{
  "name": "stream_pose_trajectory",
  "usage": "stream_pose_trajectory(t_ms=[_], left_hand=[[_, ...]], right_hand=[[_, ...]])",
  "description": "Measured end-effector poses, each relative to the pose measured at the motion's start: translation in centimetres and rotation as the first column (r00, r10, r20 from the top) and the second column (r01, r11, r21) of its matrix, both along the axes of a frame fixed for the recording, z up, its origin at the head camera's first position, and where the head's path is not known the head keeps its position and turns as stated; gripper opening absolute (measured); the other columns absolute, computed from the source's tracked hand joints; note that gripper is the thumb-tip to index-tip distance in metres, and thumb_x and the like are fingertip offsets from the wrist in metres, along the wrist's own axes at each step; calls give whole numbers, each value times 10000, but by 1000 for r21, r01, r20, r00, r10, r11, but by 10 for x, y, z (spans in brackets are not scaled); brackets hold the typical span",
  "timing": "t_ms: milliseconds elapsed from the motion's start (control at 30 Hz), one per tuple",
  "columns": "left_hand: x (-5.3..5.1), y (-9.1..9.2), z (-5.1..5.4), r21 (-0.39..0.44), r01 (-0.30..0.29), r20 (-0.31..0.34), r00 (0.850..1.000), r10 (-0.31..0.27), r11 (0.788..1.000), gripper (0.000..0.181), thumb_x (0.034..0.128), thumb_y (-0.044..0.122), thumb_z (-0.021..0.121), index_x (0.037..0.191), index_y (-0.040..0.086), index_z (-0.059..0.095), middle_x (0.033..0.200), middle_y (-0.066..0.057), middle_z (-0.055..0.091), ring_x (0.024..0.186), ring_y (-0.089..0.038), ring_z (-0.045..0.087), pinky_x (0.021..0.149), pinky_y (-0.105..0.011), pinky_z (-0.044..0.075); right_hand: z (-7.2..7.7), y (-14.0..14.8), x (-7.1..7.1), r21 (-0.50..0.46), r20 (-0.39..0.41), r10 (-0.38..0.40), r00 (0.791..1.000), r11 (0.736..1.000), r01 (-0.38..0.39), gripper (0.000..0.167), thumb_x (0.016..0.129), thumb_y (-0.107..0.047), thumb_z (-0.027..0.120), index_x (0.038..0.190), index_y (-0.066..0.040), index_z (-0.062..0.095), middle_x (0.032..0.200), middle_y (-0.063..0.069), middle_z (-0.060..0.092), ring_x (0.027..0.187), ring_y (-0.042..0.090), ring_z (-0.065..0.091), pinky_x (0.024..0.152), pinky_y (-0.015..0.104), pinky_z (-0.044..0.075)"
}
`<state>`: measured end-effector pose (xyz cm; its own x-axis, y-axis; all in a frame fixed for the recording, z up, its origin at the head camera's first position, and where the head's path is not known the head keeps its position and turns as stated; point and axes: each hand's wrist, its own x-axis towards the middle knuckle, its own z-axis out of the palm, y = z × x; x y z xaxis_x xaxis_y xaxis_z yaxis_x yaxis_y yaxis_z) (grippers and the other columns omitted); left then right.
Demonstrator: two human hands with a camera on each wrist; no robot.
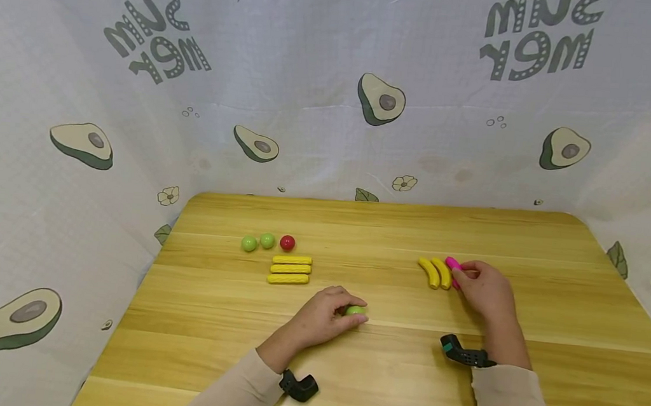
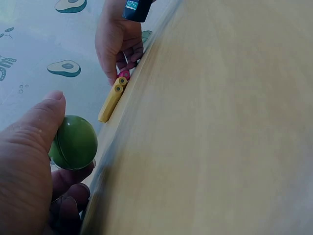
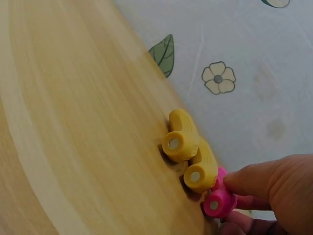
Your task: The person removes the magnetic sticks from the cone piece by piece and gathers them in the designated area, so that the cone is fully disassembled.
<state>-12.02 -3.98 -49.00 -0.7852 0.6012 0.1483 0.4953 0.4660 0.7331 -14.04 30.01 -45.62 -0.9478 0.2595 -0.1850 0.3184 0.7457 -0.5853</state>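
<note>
My left hand (image 1: pixel 319 317) holds a small green ball (image 1: pixel 356 310) between thumb and fingers, near the middle of the table. A seam runs round this ball (image 2: pixel 76 143) in the left wrist view. Farther right, my right hand (image 1: pixel 489 293) pinches a pink toy banana (image 1: pixel 452 263); the fingers cover part of it. Just left of the pink one lie two yellow toy bananas, the outer (image 1: pixel 428 273) and the inner (image 1: pixel 443 274), side by side. Round pale discs mark the bananas' ends in the right wrist view.
On the left of the wooden table (image 1: pixel 206 327), three yellow toy corn cobs (image 1: pixel 290 268) lie stacked in parallel rows. Behind them are two green balls (image 1: pixel 249 243) and a red ball (image 1: pixel 287 243). A white cloth (image 1: pixel 314 49) printed with avocados hangs round the table's back and sides.
</note>
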Motion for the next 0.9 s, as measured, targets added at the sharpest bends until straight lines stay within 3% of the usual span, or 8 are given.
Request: stream_pose_trajectory(t_ms=[300, 433, 567, 633, 733, 900], left_hand=[[-3, -2, 3, 64, -25, 27, 999, 23, 998, 380, 914, 322, 785, 1231, 127, 711, 981, 14, 673, 807, -31, 534, 710, -161, 487], [-9, -11, 12, 93, -104, 43, 994, 100, 990, 362, 887, 309, 815, 1187, 138, 705, 1010, 22, 698, 841, -55, 586, 749, -196, 521], [-20, -30, 22, 138, -198, 2, 980, 199, 970, 299, 887, 265, 815, 1141, 136, 723, 992, 10, 692, 848, -102, 620, 760, -237, 548], [-27, -43, 26, 185, -243, -33, 967, 253, 952, 292, 883, 222, 817, 1137, 106, 731, 1001, -24, 692, 852, -142, 645, 764, -264, 571], [-38, -66, 32, 242, -334, -53, 933, 356, 911, 303, 886, 188, 811, 1158, 75, 738, 1073, -75, 673, 893, -195, 670, 800, -303, 594], [-52, -106, 39, 253, -514, 11, 849, 529, 819, 383, 904, 157, 794, 1248, 24, 693, 1206, -141, 614, 1021, -273, 667, 914, -377, 590]], right_hand=[[1, -1, 0, -23, 21, -5, 1000, 1000, 6, 607, 1047, -486, 495, 1364, 28, 564, 1171, 254, 638, 929, 316, 596, 682, 306, 421], [1, -1, 0, -20, 23, -5, 1000, 1000, 5, 604, 1047, -484, 499, 1364, 26, 566, 1180, 256, 637, 938, 319, 592, 687, 306, 420], [0, -2, 0, -20, 26, -1, 1000, 1000, 1, 603, 1049, -481, 495, 1369, 25, 561, 1191, 259, 628, 955, 329, 589, 694, 308, 421], [1, -2, 0, -23, 29, -2, 1000, 1000, 3, 600, 1050, -480, 492, 1371, 23, 559, 1194, 259, 623, 962, 332, 586, 696, 310, 422], [1, -3, 0, -30, 30, -10, 1000, 999, 10, 596, 1051, -477, 493, 1371, 21, 560, 1191, 256, 619, 962, 333, 582, 696, 312, 421], [1, -3, 1, -30, 31, -26, 999, 999, 27, 597, 1049, -481, 497, 1375, 15, 561, 1196, 252, 617, 964, 331, 578, 695, 309, 419]])
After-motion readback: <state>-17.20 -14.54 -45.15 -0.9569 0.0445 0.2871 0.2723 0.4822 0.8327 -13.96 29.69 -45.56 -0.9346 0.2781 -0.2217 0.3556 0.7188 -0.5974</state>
